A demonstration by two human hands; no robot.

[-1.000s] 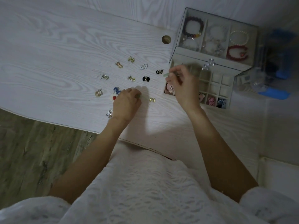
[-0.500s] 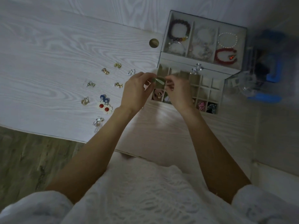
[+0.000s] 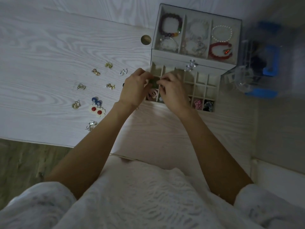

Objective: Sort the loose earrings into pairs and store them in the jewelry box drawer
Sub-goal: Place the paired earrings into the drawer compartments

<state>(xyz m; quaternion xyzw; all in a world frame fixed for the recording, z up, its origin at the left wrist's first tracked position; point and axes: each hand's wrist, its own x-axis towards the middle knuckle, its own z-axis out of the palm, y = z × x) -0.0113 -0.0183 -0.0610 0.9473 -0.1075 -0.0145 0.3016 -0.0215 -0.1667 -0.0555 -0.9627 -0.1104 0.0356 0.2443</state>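
My left hand point(image 3: 134, 89) and my right hand point(image 3: 173, 91) meet over the left end of the open jewelry box drawer point(image 3: 202, 90), both pinching small green earrings point(image 3: 153, 81) between the fingertips. The drawer is a grid of small cells; pink earrings point(image 3: 152, 95), a pink flower piece point(image 3: 197, 104) and a dark piece point(image 3: 208, 105) lie in its front row. Loose earrings remain on the white table to the left: gold ones point(image 3: 96, 72), point(image 3: 109, 64), point(image 3: 81, 86), point(image 3: 76, 104), a pearl one point(image 3: 110, 86), a silver one point(image 3: 123, 71), a red-and-cream flower pair point(image 3: 97, 109) and a clear one point(image 3: 91, 125).
The jewelry box top tray point(image 3: 184, 33) holds several bracelets behind the drawer. A round hole point(image 3: 145, 39) is in the table beside the box. Clear and blue plastic containers point(image 3: 257, 70) stand to the right. The table edge point(image 3: 41, 142) runs along the lower left above a wooden floor.
My left hand left the loose earrings on the table and came right to meet my right hand over the drawer. Both now pinch the green earrings together.
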